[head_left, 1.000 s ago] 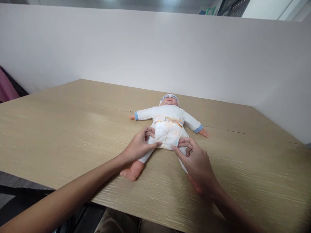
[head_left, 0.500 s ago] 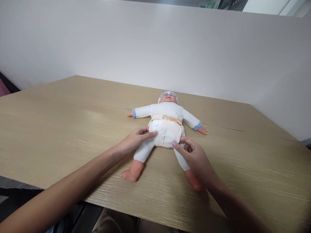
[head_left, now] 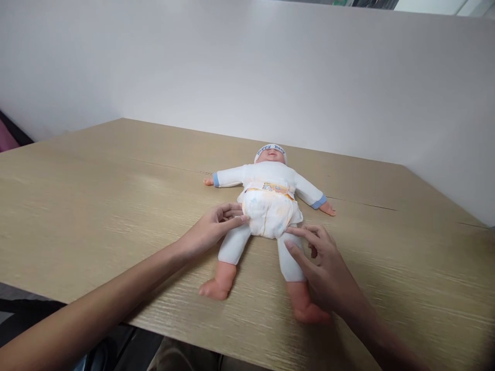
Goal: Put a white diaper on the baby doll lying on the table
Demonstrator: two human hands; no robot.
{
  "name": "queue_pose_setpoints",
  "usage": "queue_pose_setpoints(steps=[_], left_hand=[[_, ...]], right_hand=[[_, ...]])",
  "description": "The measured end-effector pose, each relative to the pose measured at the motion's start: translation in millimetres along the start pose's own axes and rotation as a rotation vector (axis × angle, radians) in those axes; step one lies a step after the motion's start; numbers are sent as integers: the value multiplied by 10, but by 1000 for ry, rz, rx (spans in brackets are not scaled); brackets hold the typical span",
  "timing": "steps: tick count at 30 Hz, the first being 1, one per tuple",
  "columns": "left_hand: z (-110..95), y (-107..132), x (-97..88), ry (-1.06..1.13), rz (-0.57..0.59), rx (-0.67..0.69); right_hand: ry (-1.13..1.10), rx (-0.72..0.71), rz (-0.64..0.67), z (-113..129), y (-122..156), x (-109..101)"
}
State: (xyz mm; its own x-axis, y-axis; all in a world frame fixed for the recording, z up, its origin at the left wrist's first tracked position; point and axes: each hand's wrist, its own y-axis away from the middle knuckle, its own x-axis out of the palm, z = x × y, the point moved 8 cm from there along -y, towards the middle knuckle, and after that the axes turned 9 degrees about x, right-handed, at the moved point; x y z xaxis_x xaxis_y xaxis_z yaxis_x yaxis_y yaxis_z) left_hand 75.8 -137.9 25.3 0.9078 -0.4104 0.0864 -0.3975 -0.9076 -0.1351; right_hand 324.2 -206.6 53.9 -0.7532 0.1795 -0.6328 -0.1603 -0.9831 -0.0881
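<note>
A baby doll (head_left: 266, 178) in a white suit with blue cuffs lies on its back on the wooden table (head_left: 116, 190), arms spread, head away from me. It wears a white diaper (head_left: 269, 210) with a printed waistband. My left hand (head_left: 211, 231) rests at the diaper's left edge beside the doll's hip, fingers stretched out and touching it. My right hand (head_left: 325, 270) lies over the doll's other leg just below the diaper, fingers spread and holding nothing.
A plain white partition (head_left: 247, 77) stands along the table's far and right sides. The table's near edge runs across the bottom of the view, with dark floor and my lap below it. A pink object (head_left: 5, 140) shows at far left.
My right hand has opened out of its pinch at the diaper's lower edge and slid back toward me along the doll's leg. My left hand stays at the diaper's side.
</note>
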Motion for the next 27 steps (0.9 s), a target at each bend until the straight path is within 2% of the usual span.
queue_pose_setpoints(steps=[3,6,9,12,14,16,20,24,26,27], left_hand=[[-104,90,-123,-222,-55,68],[-374,50,-176,-546,-121,232],[-679,-200,-56,-774,-95,433],[-847,-582,112,-901,-32,588],[-822,-826,213,-914,34,616],[-714,-999,292,-907,95,592],[-512,-1087,330,-862,94,523],[-448,-1053,195,-746,77,496],[-436,-1056,-14,-706,34,497],[-430,-1061,-154,-721,-3,506]], right_hand=[[21,5,23,0,29,-169],[14,15,-36,44,-135,-362],[2,-32,-110,153,-491,-447],[-40,-46,-113,193,-906,-335],[-118,-50,-81,169,-1121,-178],[-203,-70,-42,128,-1247,-4],[-272,-131,15,57,-1293,203],[-310,-146,97,30,-1263,145],[-269,-130,58,-24,-1271,-5],[-217,-129,-12,-66,-1283,-120]])
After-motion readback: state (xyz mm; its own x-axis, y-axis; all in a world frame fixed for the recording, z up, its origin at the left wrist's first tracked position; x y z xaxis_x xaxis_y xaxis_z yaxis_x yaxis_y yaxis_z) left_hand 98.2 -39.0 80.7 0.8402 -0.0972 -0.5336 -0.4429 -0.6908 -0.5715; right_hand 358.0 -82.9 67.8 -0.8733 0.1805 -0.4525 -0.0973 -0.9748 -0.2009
